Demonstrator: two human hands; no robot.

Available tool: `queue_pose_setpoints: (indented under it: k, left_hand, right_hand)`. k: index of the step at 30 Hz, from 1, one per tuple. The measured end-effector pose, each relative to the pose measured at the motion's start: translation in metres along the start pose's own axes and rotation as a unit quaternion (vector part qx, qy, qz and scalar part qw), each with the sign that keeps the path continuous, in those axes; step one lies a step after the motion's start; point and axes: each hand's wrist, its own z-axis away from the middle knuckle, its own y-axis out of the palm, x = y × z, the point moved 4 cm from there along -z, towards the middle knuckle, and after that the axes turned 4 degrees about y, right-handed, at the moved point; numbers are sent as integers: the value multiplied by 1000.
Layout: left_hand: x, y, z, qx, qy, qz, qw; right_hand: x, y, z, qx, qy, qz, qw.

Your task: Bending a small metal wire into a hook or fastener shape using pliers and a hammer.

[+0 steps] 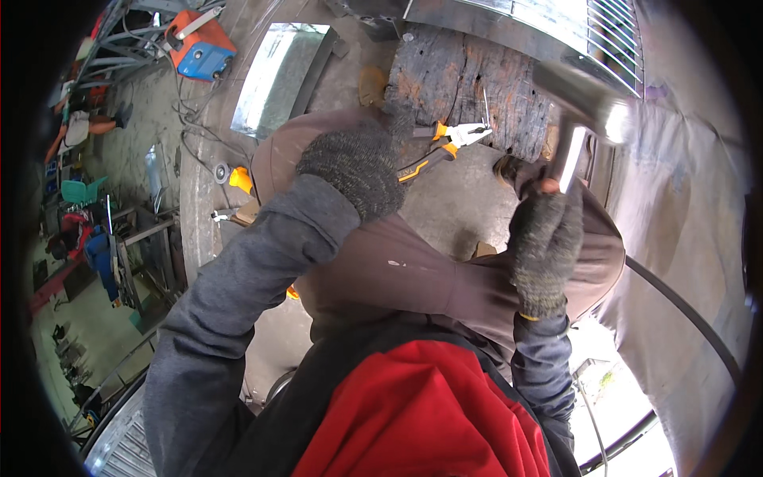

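My left hand (354,168), in a dark knit glove, is closed around the orange and black handles of a pair of pliers (470,134). The pliers' jaws grip a thin metal pin or rod (486,105) over a dark, worn wooden block (461,79); whether it touches the wood I cannot tell. In my gloved right hand (547,253) is a hammer (580,99), its shaft upright in view and its metal head blurred, seen over the block's right side. My brown-trousered legs spread on either side below the block.
Bent sheet metal (274,79) lies left of the block. Beyond it is an orange and blue machine (200,52) with cables. What looks like an angle grinder (235,177) lies by my left knee. A wire rack (616,36) stands far right, and a black cable (687,314) runs along the right.
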Motion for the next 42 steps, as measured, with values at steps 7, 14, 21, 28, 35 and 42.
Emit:
queue_pose_setpoints:
  k: [7,14,21,28,35,42]
  left_hand:
    - [-1,3,3,12,-20,32,999]
    - [-3,0,-2,30,-20,-2,999]
    - [0,7,1,30,-23,61,997]
    - [1,9,0,23,-22,33,999]
    - [-4,1,0,23,-24,38,999]
    - [-4,-2,-1,87,-45,40,994]
  right_hand:
    - [-7,-6,-18,51,-154,212,964]
    - [-23,10,-24,85,5,183,979]
    - [-11,6,-20,70,-35,77,994]
    - [-25,12,-35,106,-193,268,938]
    - [-28,6,-43,127,51,180,974]
    - [-22,5,-39,98,23,150,984]
